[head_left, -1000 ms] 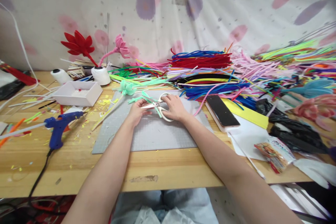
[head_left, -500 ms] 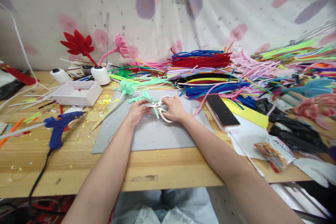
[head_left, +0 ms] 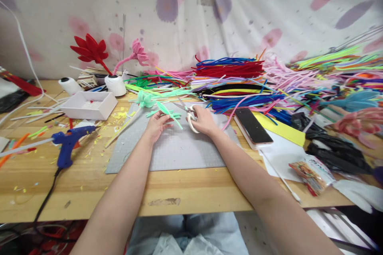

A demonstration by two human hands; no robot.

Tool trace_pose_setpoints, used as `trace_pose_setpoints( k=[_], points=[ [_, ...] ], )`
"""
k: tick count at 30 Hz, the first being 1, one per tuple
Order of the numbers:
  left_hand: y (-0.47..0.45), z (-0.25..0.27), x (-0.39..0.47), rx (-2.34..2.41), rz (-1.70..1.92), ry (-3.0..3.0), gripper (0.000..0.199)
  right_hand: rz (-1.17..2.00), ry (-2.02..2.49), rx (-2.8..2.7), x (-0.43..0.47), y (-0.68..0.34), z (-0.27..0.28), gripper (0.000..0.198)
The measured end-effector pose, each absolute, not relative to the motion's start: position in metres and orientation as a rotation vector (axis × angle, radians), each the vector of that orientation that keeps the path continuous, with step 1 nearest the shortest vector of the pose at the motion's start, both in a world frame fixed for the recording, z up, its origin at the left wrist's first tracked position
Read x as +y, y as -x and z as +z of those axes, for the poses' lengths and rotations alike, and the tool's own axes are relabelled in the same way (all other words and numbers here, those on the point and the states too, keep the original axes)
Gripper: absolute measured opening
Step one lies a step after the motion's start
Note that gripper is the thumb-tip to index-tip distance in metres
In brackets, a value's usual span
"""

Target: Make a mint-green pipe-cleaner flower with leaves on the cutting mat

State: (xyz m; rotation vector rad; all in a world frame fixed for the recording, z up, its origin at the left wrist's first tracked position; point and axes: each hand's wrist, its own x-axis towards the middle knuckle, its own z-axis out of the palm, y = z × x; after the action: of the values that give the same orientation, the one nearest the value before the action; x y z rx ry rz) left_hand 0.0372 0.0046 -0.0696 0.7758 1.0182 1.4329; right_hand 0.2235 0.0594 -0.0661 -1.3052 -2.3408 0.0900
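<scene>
Green leaf piece point(head_left: 163, 108) between left fingers point(head_left: 163, 119)

Bright, even light right across the table point(head_left: 119, 203)!
Only faint shading on the mat point(head_left: 185, 153), gloom under the tabletop; the scissors point(head_left: 189, 110) look soft, and wide-angle stretch pulls those arms point(head_left: 127, 187) long.

No legible text or numbers

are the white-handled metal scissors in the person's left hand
No, the right hand holds the white-handled metal scissors by their handles.
</scene>
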Motion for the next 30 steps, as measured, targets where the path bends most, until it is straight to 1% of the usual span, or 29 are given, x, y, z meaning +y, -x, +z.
trace_pose_setpoints(
  k=[5,7,9,12,14,15,17,18,19,21,25,30],
  points=[
    [-0.039,-0.071,0.005,1.053,1.463,-0.820,0.025,0.056,1.649,-2.137,0.075,-0.239,-0.071,0.038],
    [-0.040,-0.071,0.005,1.076,1.469,-0.835,0.023,0.104,1.754,-2.118,0.080,-0.248,-0.072,0.040],
    [-0.041,-0.071,0.005,1.085,1.471,-0.842,0.022,0.166,1.780,-2.094,0.082,-0.255,-0.072,0.042],
    [-0.043,-0.070,0.004,1.076,1.440,-0.836,0.022,0.243,1.649,-1.997,0.082,-0.257,-0.066,0.041],
    [-0.045,-0.068,0.002,1.067,1.385,-0.835,0.024,0.458,1.500,-1.922,0.077,-0.248,-0.062,0.033],
    [-0.047,-0.068,0.002,1.061,1.348,-0.843,0.024,0.653,1.415,-1.890,0.074,-0.241,-0.060,0.029],
    [-0.049,-0.068,0.000,1.052,1.277,-0.875,0.025,1.165,1.238,-1.819,0.065,-0.224,-0.057,0.030],
    [-0.049,-0.068,0.000,1.049,1.243,-0.899,0.026,1.368,1.138,-1.790,0.060,-0.214,-0.057,0.032],
    [-0.050,-0.068,-0.001,1.049,1.215,-0.923,0.027,1.476,1.076,-1.747,0.056,-0.205,-0.057,0.032],
    [-0.050,-0.069,-0.001,1.064,1.183,-0.961,0.030,1.522,1.030,-1.670,0.050,-0.190,-0.060,0.031],
    [-0.052,-0.072,0.001,1.166,1.186,-1.001,0.033,1.495,1.021,-1.527,0.050,-0.173,-0.068,0.031],
    [-0.056,-0.076,0.000,1.545,1.295,-1.361,0.033,1.447,1.069,-1.332,0.056,-0.162,-0.078,0.032]
  ],
)
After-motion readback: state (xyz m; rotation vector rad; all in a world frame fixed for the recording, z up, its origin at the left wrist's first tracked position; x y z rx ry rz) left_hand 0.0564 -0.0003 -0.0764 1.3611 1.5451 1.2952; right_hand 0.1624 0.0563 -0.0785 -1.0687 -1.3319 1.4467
